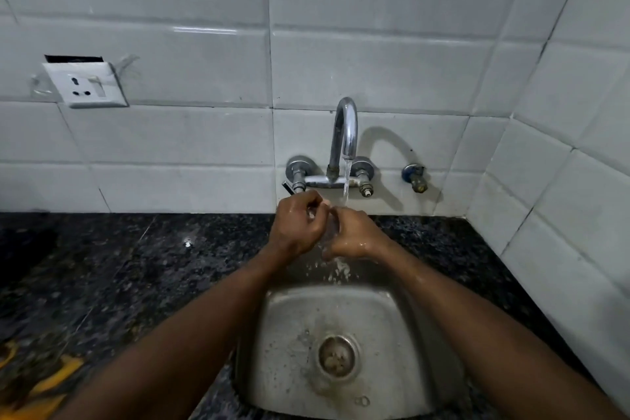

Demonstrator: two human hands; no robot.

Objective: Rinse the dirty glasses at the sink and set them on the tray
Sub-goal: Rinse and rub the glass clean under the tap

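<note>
A small clear glass [330, 227] is held between both hands under the running water from the chrome tap [346, 133], above the far end of the steel sink [293, 314]. My left hand [298, 225] grips it from the left with fingers curled at its rim. My right hand [354, 235] wraps it from the right, wet. Most of the glass is hidden by the fingers. Water splashes down below the hands. No tray is in view.
Dark speckled granite counter [119, 266] surrounds the sink. A white socket plate [85, 83] sits on the tiled wall at left. A small spare valve [416, 177] sticks out right of the tap. Something yellow [44, 382] lies at the counter's near left.
</note>
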